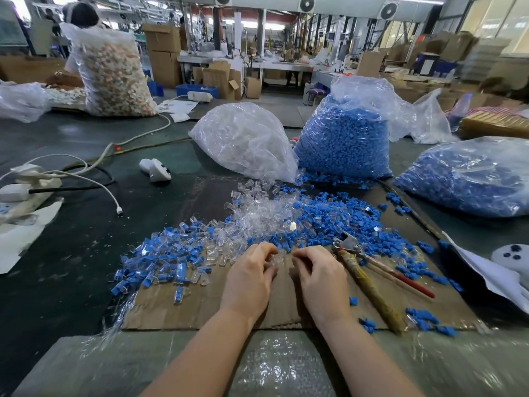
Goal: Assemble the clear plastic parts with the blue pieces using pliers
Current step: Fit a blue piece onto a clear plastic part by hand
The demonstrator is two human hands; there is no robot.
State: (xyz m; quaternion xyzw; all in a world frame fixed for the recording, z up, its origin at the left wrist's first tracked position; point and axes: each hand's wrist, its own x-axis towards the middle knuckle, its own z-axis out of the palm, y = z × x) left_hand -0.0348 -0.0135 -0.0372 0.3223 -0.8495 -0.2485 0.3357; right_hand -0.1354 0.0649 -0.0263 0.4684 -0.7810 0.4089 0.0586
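Left hand (252, 277): fingers curled, pinching a clear plastic part (275, 258) at the near edge of the heap, probably to steady it for mating.
Right hand (320, 277): fingers curled inward toward that same part; whether they hold a blue piece I cannot tell (the tips are tucked under).
Pliers (369, 277): lying unheld on the cardboard sheet (200, 308) just right of the right hand, handles toward the person, likely parked for a quick pickup.
Assembled pieces (166, 260): clear-and-blue units piled to the left, seemingly kept apart from the raw stock.
Loose stock: clear parts (257, 213) and blue pieces (352, 222) spilled mid-sheet within reach of both hands.
Bags: clear-parts bag (243, 138), blue-pieces bag (343, 141) and a third blue bag (469, 179) on the tabletop (86, 239) beyond, mouths toward the heap for refills.
Writing: none readable.
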